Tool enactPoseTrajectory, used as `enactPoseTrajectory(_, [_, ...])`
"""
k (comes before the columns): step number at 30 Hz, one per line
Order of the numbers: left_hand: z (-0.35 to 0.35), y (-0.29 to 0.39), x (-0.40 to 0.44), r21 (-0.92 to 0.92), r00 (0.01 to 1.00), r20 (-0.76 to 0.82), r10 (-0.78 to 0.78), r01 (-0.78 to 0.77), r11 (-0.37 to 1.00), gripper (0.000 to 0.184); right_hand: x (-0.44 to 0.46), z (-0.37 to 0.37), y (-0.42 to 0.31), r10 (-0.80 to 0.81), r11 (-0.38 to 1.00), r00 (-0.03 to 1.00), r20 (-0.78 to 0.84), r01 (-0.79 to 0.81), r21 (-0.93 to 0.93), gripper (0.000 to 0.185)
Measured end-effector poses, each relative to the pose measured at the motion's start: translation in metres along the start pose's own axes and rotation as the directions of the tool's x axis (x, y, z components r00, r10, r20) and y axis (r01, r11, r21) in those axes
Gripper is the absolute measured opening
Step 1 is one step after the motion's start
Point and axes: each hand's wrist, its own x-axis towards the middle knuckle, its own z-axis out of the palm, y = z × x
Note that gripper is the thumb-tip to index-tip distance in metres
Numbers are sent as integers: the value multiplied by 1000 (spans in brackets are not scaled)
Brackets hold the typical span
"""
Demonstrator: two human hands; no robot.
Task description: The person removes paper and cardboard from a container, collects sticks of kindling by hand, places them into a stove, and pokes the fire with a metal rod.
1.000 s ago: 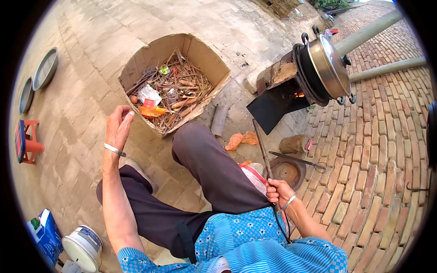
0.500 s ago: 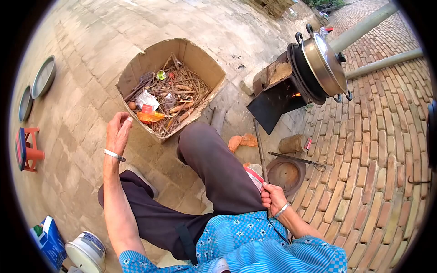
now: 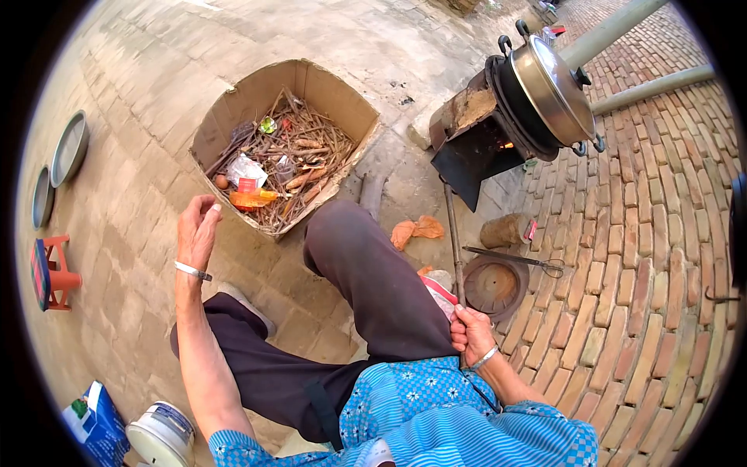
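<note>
My right hand is closed around a long thin stick, beside my right thigh. The stick's far end meets the lower edge of a black metal plate at the stove's mouth. A small flame shows in the stove, and a lidded steel pot sits on top. My left hand hangs in the air holding nothing, fingers loosely bent and apart. It is near the corner of a cardboard box filled with twigs, corncobs and wrappers.
Tongs lie across a round clay-coloured piece, near a short log. Orange crumpled scraps are on the ground. At left are two metal basins, a stool and a white bucket. Bricks pave the right side.
The stick's far end has moved up against the black plate, and the plate has shifted slightly toward the stove. My left hand has dropped a little. The whole view has shifted slightly.
</note>
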Motion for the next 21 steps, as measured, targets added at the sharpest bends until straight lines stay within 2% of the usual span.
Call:
enactPoseTrajectory(4, [-1,-3,1,-3,1000,4,-19,19,1000,33,0,2,-4,-63,997,998,-1,63,53,26])
enactPoseTrajectory(10, [0,4,-1,27,999,13,-38,38,999,33,0,-2,-8,-49,998,998,36,48,35,26])
enactPoseTrajectory(15, [-3,-3,-1,146,999,6,-40,39,988,35,-2,-3,-17,-70,997,995,77,67,43,28])
enactPoseTrajectory(21, [0,-4,2,74,999,-30,-26,28,997,33,5,-3,-36,-65,997,994,89,60,58,28])
